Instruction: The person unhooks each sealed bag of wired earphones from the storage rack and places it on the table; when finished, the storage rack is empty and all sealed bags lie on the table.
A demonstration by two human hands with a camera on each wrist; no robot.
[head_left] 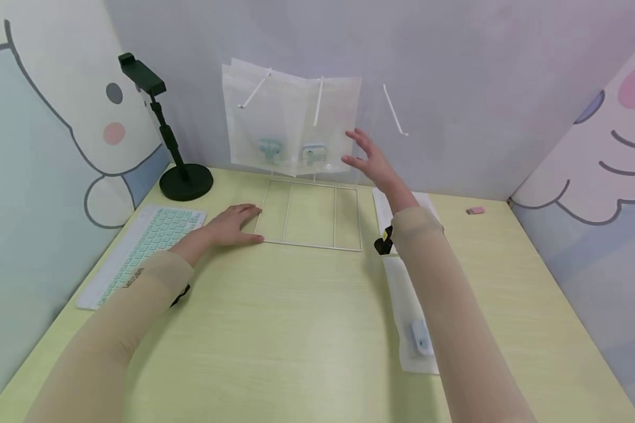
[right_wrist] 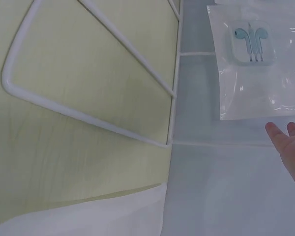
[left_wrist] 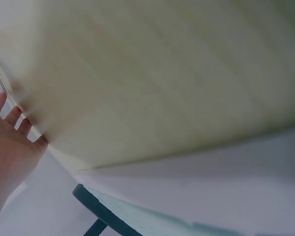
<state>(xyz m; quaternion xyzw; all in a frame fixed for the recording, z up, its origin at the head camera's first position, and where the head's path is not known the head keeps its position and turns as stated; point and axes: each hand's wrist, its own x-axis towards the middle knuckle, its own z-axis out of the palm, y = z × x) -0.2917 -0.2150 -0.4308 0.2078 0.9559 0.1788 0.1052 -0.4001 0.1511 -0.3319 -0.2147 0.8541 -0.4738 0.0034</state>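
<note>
A white wire display rack (head_left: 309, 245) stands against the back wall, its base flat on the table and three hooks sticking out above. Two translucent bags hang from the left and middle hooks, the left bag (head_left: 254, 126) and the right bag (head_left: 333, 126). Each has light-blue earphones inside; those in the right bag's clear case (right_wrist: 253, 44) show plainly. With fingers spread, my left hand (head_left: 233, 225) touches the rack base's left side. My right hand (head_left: 374, 165), raised and holding nothing, has its fingertips beside the right bag's edge, below the rightmost hook (head_left: 395, 110).
Under and beside my right arm lie white bags, the nearer one (head_left: 402, 288) with a light-blue item in it. On the left are a white keyboard (head_left: 159, 235) and a black lamp-like stand (head_left: 186, 182). A pink eraser-like block (head_left: 475, 210) lies back right.
</note>
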